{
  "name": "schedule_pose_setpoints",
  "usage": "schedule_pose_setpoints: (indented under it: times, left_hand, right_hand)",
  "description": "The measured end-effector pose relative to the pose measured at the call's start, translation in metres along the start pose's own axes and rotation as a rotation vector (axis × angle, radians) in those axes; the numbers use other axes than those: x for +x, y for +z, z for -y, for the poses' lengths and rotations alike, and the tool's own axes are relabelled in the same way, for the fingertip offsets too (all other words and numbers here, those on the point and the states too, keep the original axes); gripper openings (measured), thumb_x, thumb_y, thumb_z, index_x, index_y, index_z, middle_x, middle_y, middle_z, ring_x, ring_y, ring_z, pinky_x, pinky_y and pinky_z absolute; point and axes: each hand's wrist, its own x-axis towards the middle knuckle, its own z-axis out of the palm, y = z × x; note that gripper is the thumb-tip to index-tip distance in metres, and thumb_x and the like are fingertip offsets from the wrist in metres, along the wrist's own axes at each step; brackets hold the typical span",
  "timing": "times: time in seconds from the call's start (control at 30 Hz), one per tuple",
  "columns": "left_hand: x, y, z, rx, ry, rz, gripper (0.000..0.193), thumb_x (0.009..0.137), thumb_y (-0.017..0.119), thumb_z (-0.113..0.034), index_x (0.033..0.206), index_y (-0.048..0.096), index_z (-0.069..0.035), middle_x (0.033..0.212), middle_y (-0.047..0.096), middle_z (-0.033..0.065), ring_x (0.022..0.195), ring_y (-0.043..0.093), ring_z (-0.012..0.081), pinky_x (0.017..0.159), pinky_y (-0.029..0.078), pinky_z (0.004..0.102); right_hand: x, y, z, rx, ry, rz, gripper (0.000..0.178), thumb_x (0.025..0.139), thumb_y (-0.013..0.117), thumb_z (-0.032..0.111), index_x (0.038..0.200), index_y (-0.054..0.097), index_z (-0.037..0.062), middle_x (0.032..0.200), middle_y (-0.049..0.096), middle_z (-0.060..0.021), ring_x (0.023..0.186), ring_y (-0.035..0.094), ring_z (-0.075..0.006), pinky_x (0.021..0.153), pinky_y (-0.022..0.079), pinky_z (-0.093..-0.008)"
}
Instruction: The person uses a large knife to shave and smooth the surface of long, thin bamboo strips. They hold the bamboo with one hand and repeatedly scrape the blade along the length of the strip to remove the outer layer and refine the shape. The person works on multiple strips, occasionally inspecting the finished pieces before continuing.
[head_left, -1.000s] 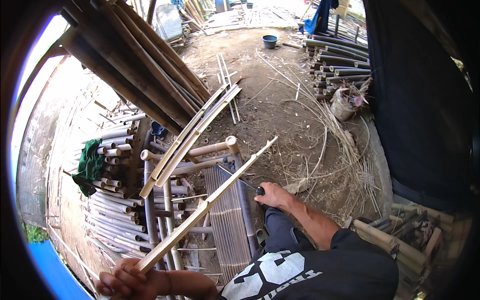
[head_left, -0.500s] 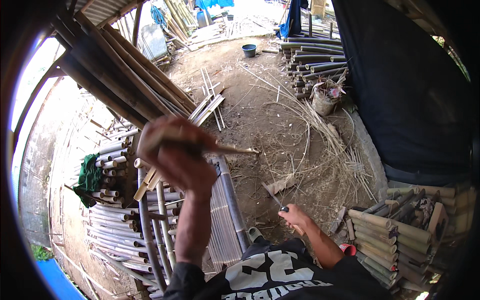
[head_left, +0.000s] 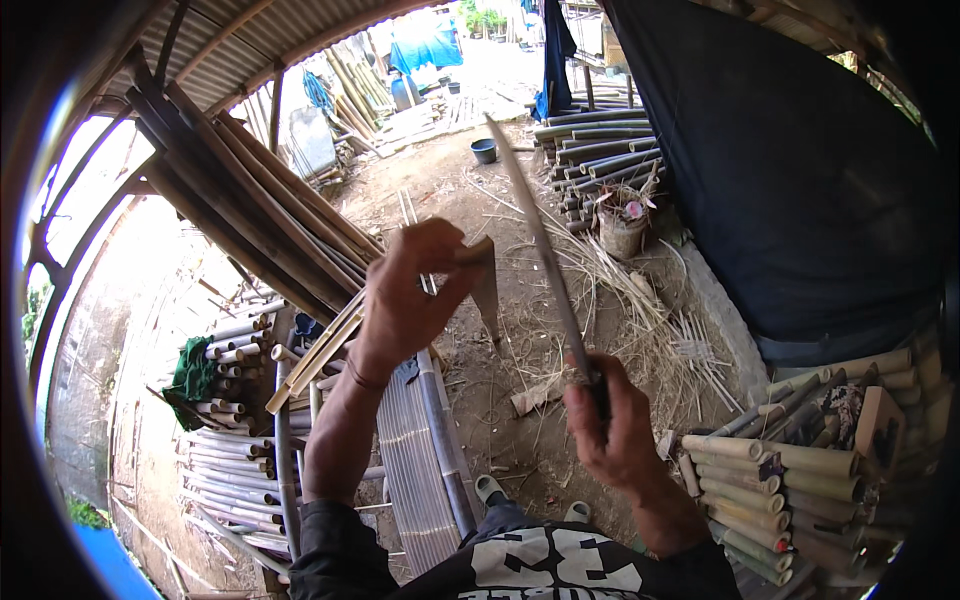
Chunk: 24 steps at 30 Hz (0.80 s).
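My right hand is wrapped around the dark handle of a long knife. Its long, narrow blade rises up and leftward in front of me, the tip near the bucket in the picture. To its left, my raised left hand pinches a tapering piece between thumb and fingers. That piece is tan at its top and grey-brown below, narrowing to a point that hangs downward; I cannot tell whether it is a wooden-handled blade or split bamboo. Knife and piece are apart in the picture.
A slatted bamboo bench stands below my left forearm, beside stacked bamboo poles. More cut bamboo lies at the right. Bamboo strips litter the dirt floor. A black sheet hangs at the right; a dark bucket stands ahead.
My right hand has risen with the knife, whose blade now points upward. My left hand has moved right and slightly down, and its tapering piece has swung from sideways to hanging down.
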Motion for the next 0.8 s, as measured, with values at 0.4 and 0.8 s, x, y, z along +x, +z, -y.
schedule_pose_setpoints:
  times: [0.4,0.8]
  left_hand:
    - [-0.021,0.040,-0.053,0.021,-0.050,0.123,0.032,0.077,0.073,0.008,0.104,0.057,0.001,0.094,0.070,0.0101,0.087,0.071,0.0180,0.075,0.059,0.0293]
    - [-0.023,0.051,-0.059,0.023,-0.063,0.159,0.035,0.078,0.072,0.009,0.108,0.055,0.002,0.095,0.071,0.0112,0.088,0.072,0.0192,0.075,0.060,0.0308]
  right_hand:
    - [-0.019,-0.013,0.012,-0.074,-0.112,-0.026,0.032,0.094,0.060,0.017,0.116,0.049,-0.0043,0.083,0.063,-0.0174,0.069,0.069,-0.0298,0.058,0.056,-0.0378]
    - [-0.025,-0.021,0.011,-0.076,-0.108,-0.014,0.032,0.094,0.060,0.016,0.115,0.049,-0.0041,0.084,0.063,-0.0195,0.068,0.069,-0.0313,0.057,0.056,-0.0384]
